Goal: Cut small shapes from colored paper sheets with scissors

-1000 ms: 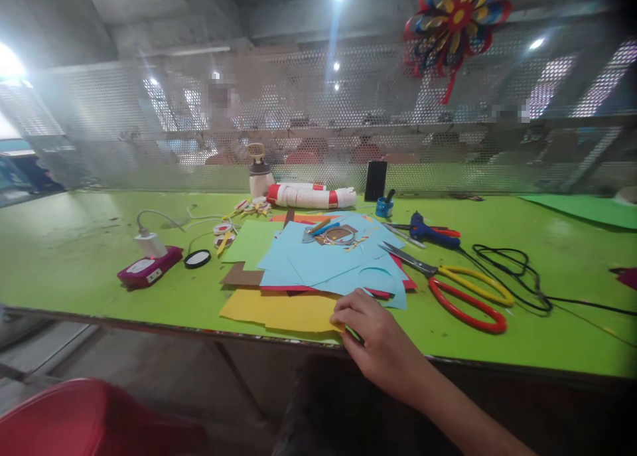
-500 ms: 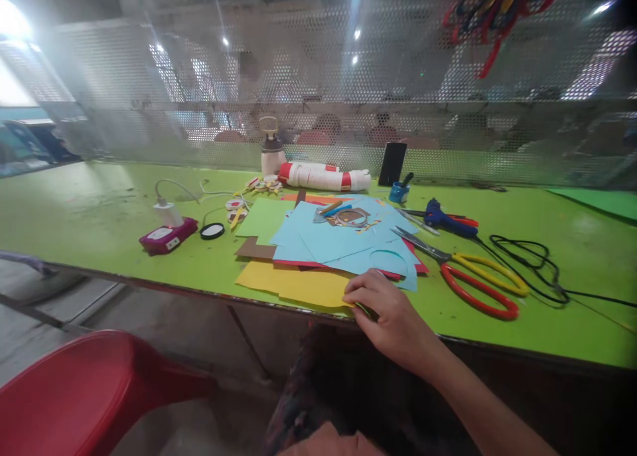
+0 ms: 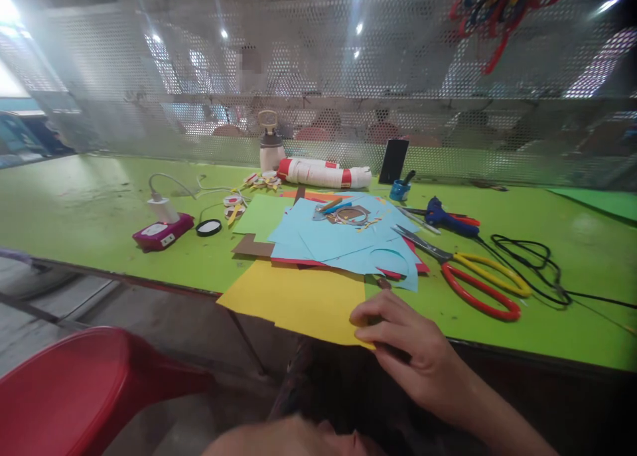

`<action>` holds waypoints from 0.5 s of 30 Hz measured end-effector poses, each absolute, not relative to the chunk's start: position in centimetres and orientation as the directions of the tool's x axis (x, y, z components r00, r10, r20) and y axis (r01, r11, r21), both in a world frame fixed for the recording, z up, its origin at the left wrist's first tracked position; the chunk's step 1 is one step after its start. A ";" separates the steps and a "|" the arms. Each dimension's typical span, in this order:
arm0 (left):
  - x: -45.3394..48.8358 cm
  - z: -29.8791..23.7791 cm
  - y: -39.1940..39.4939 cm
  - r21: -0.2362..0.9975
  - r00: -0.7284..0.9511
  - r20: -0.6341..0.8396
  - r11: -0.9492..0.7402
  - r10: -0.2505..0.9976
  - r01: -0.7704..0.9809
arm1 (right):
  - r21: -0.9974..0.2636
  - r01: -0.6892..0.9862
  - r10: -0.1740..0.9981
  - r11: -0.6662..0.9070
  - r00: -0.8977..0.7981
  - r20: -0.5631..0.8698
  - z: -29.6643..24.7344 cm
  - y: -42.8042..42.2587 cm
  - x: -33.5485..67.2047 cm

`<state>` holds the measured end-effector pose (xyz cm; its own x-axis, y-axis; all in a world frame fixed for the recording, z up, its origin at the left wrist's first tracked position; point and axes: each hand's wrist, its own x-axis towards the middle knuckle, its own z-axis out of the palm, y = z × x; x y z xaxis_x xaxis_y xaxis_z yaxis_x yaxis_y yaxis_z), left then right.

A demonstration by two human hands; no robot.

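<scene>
My right hand (image 3: 411,340) pinches the right edge of a yellow sheet of paper (image 3: 298,303) between thumb and fingers. The sheet slopes over the table's front edge, its far part beside the paper stack. At the bottom edge is a blurred skin-toned shape, apparently my left hand (image 3: 279,438); its fingers do not show. Behind the yellow sheet lies a pile of light blue paper (image 3: 323,240), with green paper (image 3: 263,215) and brown paper (image 3: 253,245) under it. Large scissors (image 3: 470,280) with red and yellow handles rest right of the pile.
A blue glue gun (image 3: 448,218) with a black cord lies at the right. Further back are a white-and-red roll (image 3: 323,174), a bottle (image 3: 271,149), a phone (image 3: 393,160) and a blue jar (image 3: 399,190). A purple power block (image 3: 163,231) sits left; a red stool (image 3: 74,389) stands below.
My right hand has drawn the yellow sheet toward me, so more of it shows and it overhangs the front edge. The blurred skin-toned shape at the bottom has moved left.
</scene>
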<state>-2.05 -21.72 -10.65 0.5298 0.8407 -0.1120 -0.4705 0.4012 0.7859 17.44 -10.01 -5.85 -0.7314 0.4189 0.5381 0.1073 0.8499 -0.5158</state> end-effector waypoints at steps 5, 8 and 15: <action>-2.5 -9.8 -21.9 0.587 0.379 -0.240 0.445 0.894 -0.676 | -0.545 0.095 0.389 0.833 -0.802 0.454 -5.2 -12.8 19.3; -2.7 -9.0 -22.3 0.483 0.108 -0.402 0.311 0.909 -0.819 | -0.541 0.059 0.345 0.839 -0.827 0.445 -5.5 -14.0 19.7; -0.9 -10.6 -23.7 0.540 -0.173 -0.544 0.184 0.821 -0.822 | -0.595 0.029 0.348 0.803 -0.833 0.430 -7.7 -15.4 19.8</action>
